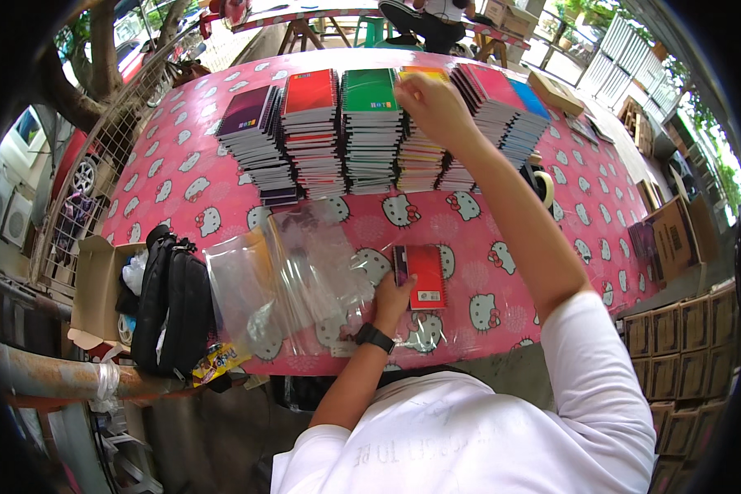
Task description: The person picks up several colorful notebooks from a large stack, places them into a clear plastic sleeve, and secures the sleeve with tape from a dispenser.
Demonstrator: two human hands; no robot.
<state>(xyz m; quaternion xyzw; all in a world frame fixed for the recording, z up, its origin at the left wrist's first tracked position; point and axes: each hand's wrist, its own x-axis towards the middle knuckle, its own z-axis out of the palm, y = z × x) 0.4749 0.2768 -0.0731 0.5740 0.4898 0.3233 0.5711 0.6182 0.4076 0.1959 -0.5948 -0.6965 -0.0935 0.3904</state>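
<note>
My left hand point(393, 298) grips a small spiral-bound red notebook point(426, 278) by its left side, thumb on top. A strip of a purple notebook point(401, 265) peeks out beneath the red one. My right arm stretches far forward, and my right hand point(430, 103) is over the yellow notebook stack point(420, 156), fingers curled, their tips beside the green notebook stack point(370, 92). What those fingers hold, if anything, is hidden. To the left rise the red notebook stack point(311, 92) and purple notebook stack point(245, 111); pink point(496, 86) and blue notebooks point(528, 103) stand to the right.
Clear plastic sleeves point(284, 276) lie left of my left hand. Beyond them are a black bag point(177, 305), an open cardboard box point(99, 288) and a yellow snack packet point(219, 362). A tape roll point(543, 188) sits behind my right forearm. Cartons point(679, 346) are piled at right.
</note>
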